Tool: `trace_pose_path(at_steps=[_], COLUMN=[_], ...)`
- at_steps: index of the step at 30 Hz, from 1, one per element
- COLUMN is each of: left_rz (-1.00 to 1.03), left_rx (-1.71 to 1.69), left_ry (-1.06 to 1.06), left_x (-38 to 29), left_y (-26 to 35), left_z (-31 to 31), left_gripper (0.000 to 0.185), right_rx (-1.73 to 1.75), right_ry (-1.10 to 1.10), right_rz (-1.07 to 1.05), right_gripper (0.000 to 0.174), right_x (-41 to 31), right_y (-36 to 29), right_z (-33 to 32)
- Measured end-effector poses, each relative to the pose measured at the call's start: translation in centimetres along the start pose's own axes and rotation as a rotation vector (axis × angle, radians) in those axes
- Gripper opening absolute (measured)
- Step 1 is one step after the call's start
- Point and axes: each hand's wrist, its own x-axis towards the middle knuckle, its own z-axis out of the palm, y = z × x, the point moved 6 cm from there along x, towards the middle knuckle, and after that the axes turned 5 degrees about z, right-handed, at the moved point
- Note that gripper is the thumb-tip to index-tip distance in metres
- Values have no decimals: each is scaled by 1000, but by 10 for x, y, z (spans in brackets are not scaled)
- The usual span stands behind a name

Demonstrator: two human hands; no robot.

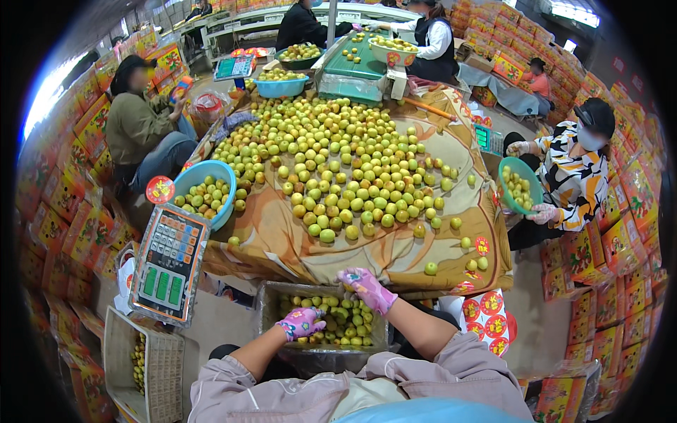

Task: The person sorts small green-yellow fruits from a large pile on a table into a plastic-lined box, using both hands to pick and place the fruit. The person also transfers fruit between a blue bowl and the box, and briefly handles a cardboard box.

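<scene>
Before me stands a plastic-lined crate [268,302] partly filled with yellow-green jujubes [353,327]. My left hand [301,322], in a pink-purple flowered glove, is low over the fruit at the crate's near left side. Its grip is partly hidden, so I cannot tell whether it holds a jujube. Higher up, by the crate's far rim and the cloth's edge, my right hand [368,289] wears a matching glove. A jujube [347,287] shows under its curled fingers. Beyond the crate, a large spread of jujubes [338,158] lies on a table with a patterned brown cloth [254,259].
At left are a blue basin [231,182] of jujubes, a digital scale [164,264] and a white plastic crate [166,365]. Round sticker sheets [489,320] lie at right. A masked person [574,164] holds a green basin [513,203]. Several others sit around; stacked cartons [608,254] line both sides.
</scene>
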Motion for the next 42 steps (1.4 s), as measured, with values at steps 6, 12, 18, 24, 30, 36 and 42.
trace_pose_path(at_steps=[6, 12, 18, 24, 30, 36, 42], left_rz=[-80, 1, -47, -144, 2, 90, 53], left_rx=[-148, 64, -76, 123, 130, 252, 150], left_ry=[-19, 34, 110, 134, 220, 252, 145], left_x=[-12, -17, -47, -68, -53, -57, -55], left_y=[20, 7, 26, 14, 27, 43, 46], left_z=[-18, -19, -43, -60, -59, -58, -42], left_gripper=[48, 52, 53, 56, 56, 56, 45], right_rx=[30, 57, -163, -250, -563, -656, -744], right_ry=[0, 20, 3, -236, -296, -16, 112], right_rz=[-2, -11, 53, 159, -150, -212, -165], right_gripper=[28, 30, 30, 25, 37, 31, 35], right_x=[0, 9, 12, 17, 12, 17, -12], right_y=[1, 0, -18, 57, 115, 133, 151], right_z=[-2, 10, 27, 54, 63, 58, 55])
